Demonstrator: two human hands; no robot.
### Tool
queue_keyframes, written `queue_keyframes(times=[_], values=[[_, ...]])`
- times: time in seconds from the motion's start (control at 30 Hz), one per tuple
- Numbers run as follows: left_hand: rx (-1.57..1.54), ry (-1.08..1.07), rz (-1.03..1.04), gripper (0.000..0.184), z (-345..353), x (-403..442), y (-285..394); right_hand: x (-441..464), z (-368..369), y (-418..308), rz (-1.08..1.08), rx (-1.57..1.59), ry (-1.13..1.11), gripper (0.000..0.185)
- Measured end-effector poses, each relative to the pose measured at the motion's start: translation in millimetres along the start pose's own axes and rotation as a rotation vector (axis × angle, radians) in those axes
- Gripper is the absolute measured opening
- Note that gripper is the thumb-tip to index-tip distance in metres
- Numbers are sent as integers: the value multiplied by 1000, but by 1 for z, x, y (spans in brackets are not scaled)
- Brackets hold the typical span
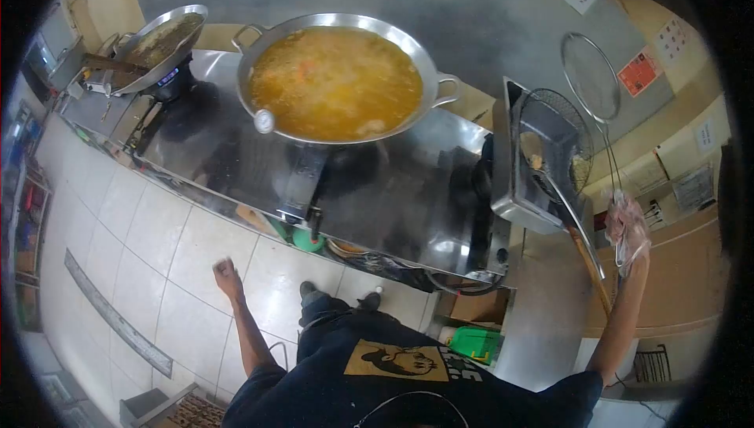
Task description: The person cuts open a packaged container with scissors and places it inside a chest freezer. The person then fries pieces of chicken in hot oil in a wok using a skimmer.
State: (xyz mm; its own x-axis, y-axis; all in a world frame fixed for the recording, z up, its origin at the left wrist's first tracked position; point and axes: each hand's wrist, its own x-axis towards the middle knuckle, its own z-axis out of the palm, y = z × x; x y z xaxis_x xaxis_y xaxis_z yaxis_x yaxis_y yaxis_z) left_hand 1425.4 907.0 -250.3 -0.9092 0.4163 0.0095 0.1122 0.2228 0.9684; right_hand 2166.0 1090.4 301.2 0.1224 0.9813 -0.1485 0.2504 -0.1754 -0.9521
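My right hand, in a clear plastic glove, is closed around the wire handle of a round fine-mesh strainer. The strainer is raised at the right, beside a deep metal tray. Inside that tray rest a wire skimmer basket and a long-handled ladle. My left hand hangs over the tiled floor, its fingers curled and nothing visible in them. A large two-handled wok of bubbling yellow oil, with pale bits of food in it, stands in front of me. A round dial thermometer sits at its near rim.
The steel counter runs across in front of me. Another wok with dark contents stands at its far left. A cardboard box lies to the right. Below the counter are hoses and a green container.
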Motion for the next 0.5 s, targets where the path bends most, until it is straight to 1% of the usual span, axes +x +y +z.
queue_keyframes(times=[0.03, 0.07, 0.1, 0.13, 0.17, 0.23, 0.3, 0.37, 0.4, 0.43, 0.47, 0.5], values=[[101, 37, 170, 25, 8, 24, 42, -1, 25, -11, -57, 7, -165, 30], [69, 34, 212, 25, 16, 34, 109, -6, 65, -28, -26, 58, -60, 30], [32, 30, 256, 25, 23, 38, 181, -3, 100, -39, -27, -125, -32, 32], [23, -32, 319, 25, 27, 47, 226, 3, 127, -48, -25, -308, 2, 33], [11, -96, 381, 25, 32, 55, 262, 28, 132, -40, -302, -646, -117, 37], [-21, -181, 655, 28, 46, 63, 321, 73, 169, -22, -690, -1010, -144, 41], [140, -223, 988, 34, 67, 76, 348, 85, 240, -25, -755, -987, -84, 40], [208, -402, 986, 39, 83, 77, 369, 85, 324, -55, -544, -1228, -102, 34], [236, -454, 985, 43, 91, 78, 369, 88, 361, -77, -358, -1503, -86, 31], [264, -503, 980, 48, 97, 79, 368, 106, 373, -74, -354, -1513, -74, 31], [250, -506, 981, 48, 101, 79, 370, 136, 383, -55, -364, -1587, -35, 25], [304, -557, 961, 54, 103, 78, 370, 156, 390, -41, -371, -1657, 0, 21]])
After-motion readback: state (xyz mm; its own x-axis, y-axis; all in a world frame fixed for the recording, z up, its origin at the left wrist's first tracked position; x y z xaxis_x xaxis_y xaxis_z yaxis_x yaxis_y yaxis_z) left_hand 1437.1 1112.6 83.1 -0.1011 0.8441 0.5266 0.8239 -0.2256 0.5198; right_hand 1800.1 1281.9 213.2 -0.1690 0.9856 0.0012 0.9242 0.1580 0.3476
